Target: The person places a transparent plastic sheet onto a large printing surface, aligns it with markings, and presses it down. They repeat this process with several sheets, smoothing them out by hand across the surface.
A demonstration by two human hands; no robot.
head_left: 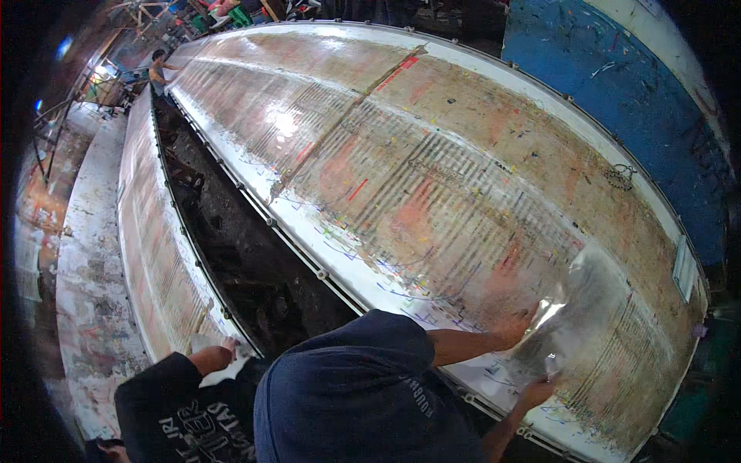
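Note:
A thin, clear, shiny plastic sheet is stretched between my hands over the right end of a long boat-shaped panel. My left hand is closed on the sheet's left edge. My right hand is lower, over the panel's white border, its fingers closed at the sheet's near corner beside a bright glint. The panel has a stained brown, ribbed middle with red streaks and coloured marks. My dark blue sleeve and shirt fill the lower middle.
Left of me, a person in a black shirt reaches toward a narrower panel. A dark gap separates the panels. Another person stands at the far end. A small chain lies near the far rim, beside a blue board.

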